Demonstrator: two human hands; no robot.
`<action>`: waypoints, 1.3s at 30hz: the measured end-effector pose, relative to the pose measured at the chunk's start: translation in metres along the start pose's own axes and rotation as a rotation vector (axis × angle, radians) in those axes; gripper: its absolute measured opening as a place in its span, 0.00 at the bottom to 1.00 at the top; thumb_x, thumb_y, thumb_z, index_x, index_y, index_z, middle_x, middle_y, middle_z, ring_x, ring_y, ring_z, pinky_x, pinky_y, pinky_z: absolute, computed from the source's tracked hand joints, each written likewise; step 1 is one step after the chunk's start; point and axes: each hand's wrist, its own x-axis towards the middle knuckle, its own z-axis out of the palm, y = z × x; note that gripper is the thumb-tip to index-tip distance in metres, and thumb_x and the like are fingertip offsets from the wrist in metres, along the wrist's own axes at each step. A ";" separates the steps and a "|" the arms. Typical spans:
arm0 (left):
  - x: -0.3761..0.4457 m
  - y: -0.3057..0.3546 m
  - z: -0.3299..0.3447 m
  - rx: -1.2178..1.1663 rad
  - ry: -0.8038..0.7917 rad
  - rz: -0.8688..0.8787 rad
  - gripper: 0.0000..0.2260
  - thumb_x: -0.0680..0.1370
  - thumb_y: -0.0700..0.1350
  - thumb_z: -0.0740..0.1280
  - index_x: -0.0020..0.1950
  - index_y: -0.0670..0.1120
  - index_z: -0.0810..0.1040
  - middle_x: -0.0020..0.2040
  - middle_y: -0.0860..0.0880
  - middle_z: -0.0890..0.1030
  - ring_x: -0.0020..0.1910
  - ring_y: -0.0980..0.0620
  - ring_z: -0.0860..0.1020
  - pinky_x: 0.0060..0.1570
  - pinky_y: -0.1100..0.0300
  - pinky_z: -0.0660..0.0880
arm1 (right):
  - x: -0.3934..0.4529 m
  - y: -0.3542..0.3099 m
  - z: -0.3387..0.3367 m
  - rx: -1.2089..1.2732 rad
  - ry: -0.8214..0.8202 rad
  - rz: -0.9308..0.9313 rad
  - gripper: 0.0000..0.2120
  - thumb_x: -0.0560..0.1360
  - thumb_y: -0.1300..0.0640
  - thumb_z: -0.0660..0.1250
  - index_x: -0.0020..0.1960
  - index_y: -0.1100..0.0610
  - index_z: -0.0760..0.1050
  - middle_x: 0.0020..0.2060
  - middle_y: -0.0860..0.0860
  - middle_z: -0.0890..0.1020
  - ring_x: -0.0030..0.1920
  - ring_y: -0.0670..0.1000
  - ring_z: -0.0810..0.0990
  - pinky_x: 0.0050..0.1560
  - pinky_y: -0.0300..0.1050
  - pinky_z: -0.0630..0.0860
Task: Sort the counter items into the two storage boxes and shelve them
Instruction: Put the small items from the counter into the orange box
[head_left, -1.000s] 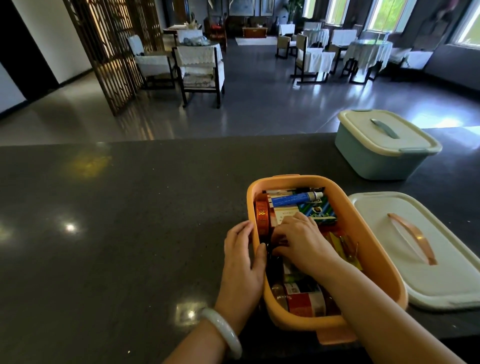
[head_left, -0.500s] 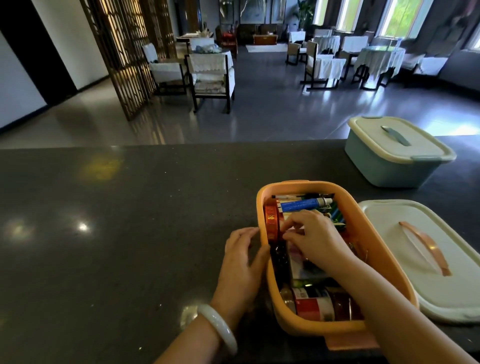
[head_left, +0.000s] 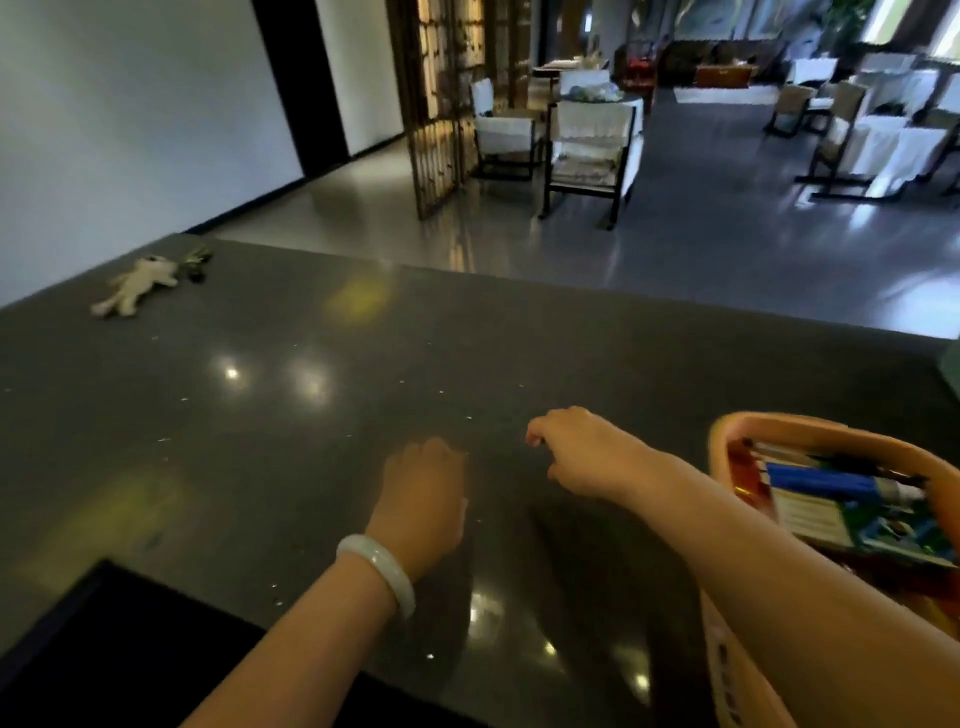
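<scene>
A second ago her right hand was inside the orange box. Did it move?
Yes. The right hand has left the orange box and now reaches left of it, over the dark counter, holding nothing.

Your orange storage box (head_left: 727, 436) sits open at the desk's right edge, packed with a blue tube (head_left: 821, 480), cartons and other small packages. Far off at the left corner, a white plush toy (head_left: 137, 286) lies flat on the desk.
</scene>
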 end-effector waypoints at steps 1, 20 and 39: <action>-0.001 -0.015 -0.002 0.039 -0.004 -0.013 0.22 0.79 0.52 0.63 0.72 0.49 0.66 0.68 0.49 0.67 0.67 0.47 0.66 0.69 0.51 0.59 | 0.012 -0.012 0.002 -0.011 -0.021 -0.013 0.22 0.75 0.64 0.65 0.66 0.49 0.70 0.61 0.52 0.74 0.59 0.53 0.75 0.59 0.51 0.75; 0.047 -0.465 -0.037 0.186 -0.118 -0.429 0.25 0.77 0.60 0.64 0.69 0.48 0.67 0.67 0.46 0.67 0.67 0.44 0.67 0.68 0.49 0.60 | 0.339 -0.312 0.038 -0.060 -0.150 -0.228 0.30 0.73 0.54 0.70 0.71 0.54 0.64 0.67 0.54 0.69 0.67 0.57 0.67 0.64 0.52 0.69; 0.092 -0.636 0.021 -0.036 -0.016 -0.686 0.36 0.73 0.72 0.35 0.77 0.56 0.37 0.79 0.47 0.38 0.76 0.43 0.35 0.74 0.38 0.39 | 0.632 -0.518 0.055 0.082 -0.023 -0.285 0.32 0.78 0.47 0.63 0.77 0.49 0.52 0.74 0.58 0.58 0.73 0.62 0.58 0.70 0.57 0.61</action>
